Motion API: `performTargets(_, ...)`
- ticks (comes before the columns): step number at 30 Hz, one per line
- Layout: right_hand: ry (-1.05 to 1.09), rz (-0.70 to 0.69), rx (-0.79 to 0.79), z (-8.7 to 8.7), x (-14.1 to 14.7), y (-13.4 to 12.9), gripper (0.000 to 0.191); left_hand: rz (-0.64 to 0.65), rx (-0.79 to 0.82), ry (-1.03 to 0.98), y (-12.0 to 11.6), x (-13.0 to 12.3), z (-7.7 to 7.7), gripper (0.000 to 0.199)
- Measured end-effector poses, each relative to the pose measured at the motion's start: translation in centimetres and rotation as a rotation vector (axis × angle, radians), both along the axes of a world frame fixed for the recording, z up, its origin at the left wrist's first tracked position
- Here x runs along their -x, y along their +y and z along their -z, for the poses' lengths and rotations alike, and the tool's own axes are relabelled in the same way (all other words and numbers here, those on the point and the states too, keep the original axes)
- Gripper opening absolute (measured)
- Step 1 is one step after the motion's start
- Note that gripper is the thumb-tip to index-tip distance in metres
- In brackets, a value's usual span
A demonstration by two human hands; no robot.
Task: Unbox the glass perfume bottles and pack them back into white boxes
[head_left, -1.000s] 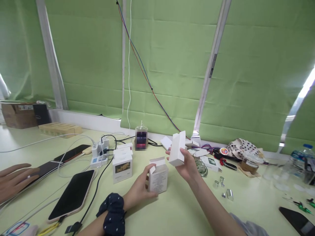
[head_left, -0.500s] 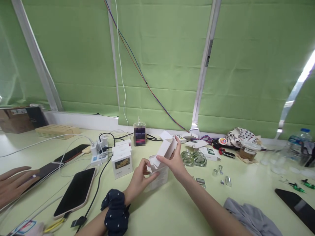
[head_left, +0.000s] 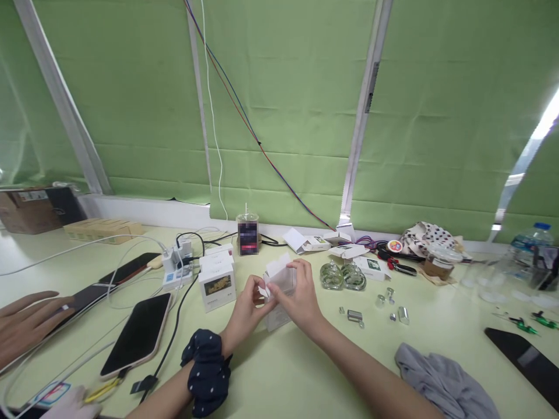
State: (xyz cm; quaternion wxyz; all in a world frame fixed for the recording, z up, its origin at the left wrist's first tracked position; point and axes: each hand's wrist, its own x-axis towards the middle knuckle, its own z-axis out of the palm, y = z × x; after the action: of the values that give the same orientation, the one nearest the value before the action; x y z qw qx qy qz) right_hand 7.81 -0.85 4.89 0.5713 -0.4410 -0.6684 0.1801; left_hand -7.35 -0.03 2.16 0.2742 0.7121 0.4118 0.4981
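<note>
A small white box (head_left: 278, 318) stands on the pale table in front of me, its top flaps raised. My left hand (head_left: 253, 302), with a dark dotted scrunchie (head_left: 207, 372) at the wrist, pinches the box's upper left edge. My right hand (head_left: 299, 294) grips a white card piece or flap at the box's top, its fingers curled over the right side. The box's inside is mostly hidden by my fingers. To the left stand more white boxes (head_left: 217, 285). Two green-tinted glass bottles (head_left: 343, 276) lie to the right, with small metallic caps (head_left: 354, 315) nearer me.
Another person's hand (head_left: 32, 317) lies at the far left. A phone (head_left: 138, 331), cables and a power strip (head_left: 175, 278) are on the left. At the back stands a drink cup (head_left: 248, 235). Opened boxes (head_left: 349, 251), red pliers (head_left: 402, 267) and grey cloth (head_left: 443, 378) lie right.
The white card piece, raised and tilted above the box before, now sits lower at its opening. My right hand has come down and left with it.
</note>
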Motion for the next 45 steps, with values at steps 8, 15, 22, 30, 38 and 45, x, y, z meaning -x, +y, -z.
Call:
performTargets(8,-0.001,-0.108,0.006,-0.9,-1.9,1.8,0.034,0.047,0.055,-0.048,0.1,0.2,0.3,0.040)
performTargets(15,-0.113,-0.333,0.056,-2.3,-4.3,2.7,0.024,0.066,0.037,-0.009,-0.1,0.3,-0.3,0.028)
performTargets(22,-0.201,-0.444,0.048,-2.9,-4.3,2.4,0.029,0.108,0.057,-0.071,-0.1,0.3,-0.7,0.029)
performTargets(30,-0.395,-0.429,0.109,-2.5,-4.5,2.5,0.024,0.107,0.140,-0.060,-0.3,0.4,-1.4,0.027)
performTargets(38,-0.515,-0.439,0.037,-3.6,-5.0,2.8,0.030,0.266,0.245,-0.083,0.3,-0.2,-0.5,0.038)
performTargets(45,-0.268,-0.288,0.063,-7.7,-13.2,3.5,0.013,0.171,0.256,-0.124,0.9,0.0,1.7,0.038)
